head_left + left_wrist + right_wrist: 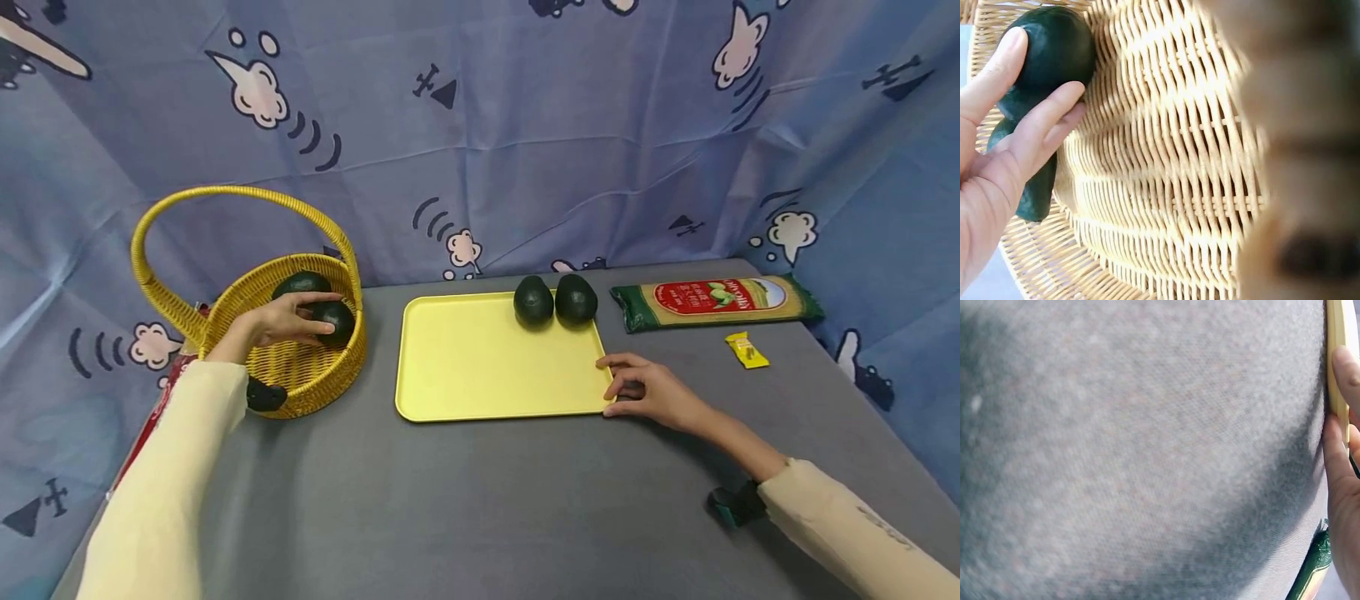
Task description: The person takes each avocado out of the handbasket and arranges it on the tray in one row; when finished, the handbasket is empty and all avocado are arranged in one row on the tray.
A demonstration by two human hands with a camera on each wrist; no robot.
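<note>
In the head view my left hand (288, 321) reaches into the yellow wicker basket (348, 354) and grips a dark green avocado (341, 323). The left wrist view shows the thumb on one side of this avocado (1057, 47) and the fingers on the other. A second avocado (302, 283) lies behind it in the basket. My right hand (648, 392) holds the yellow tray (495, 362) at its front right corner, with thumb and fingers about the rim (1337, 394). Two more avocados, one left (533, 302) and one right (576, 300), sit side by side at the tray's back right.
Behind the tray's right end lies a green and gold bag of pasta (727, 300), with a small yellow packet (747, 350) in front of it. The basket's tall handle (247, 192) arches over its opening. A patterned blue curtain (480, 150) hangs along the grey table's back.
</note>
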